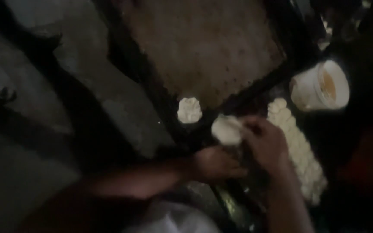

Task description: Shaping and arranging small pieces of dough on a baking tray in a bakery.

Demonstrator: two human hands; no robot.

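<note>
Together, the left hand point(214, 164) and right hand point(266, 144) closed around a pale, roundish dough lump point(226, 129), long axis indiscernible, beside the dark baking tray point(255, 88).

I am seeing the dough piece point(226, 129) between my hands as pale cream-white, unmarked. A second dough piece point(189, 109) on the tray's corner is showing the same off-white with faint grey shadowing in its folds. The tray point(203, 47) surface is reading dull brown, speckled with pale dots along its lower edge; its rim is showing black. The row of dough lumps point(301, 157) is appearing cream-white, bumpy in pattern. The cup point(320, 88) is looking white outside, with amber-orange contents. The floor point(109, 86) is showing mottled grey. Everything else is staying too dark to tell colour.
</note>
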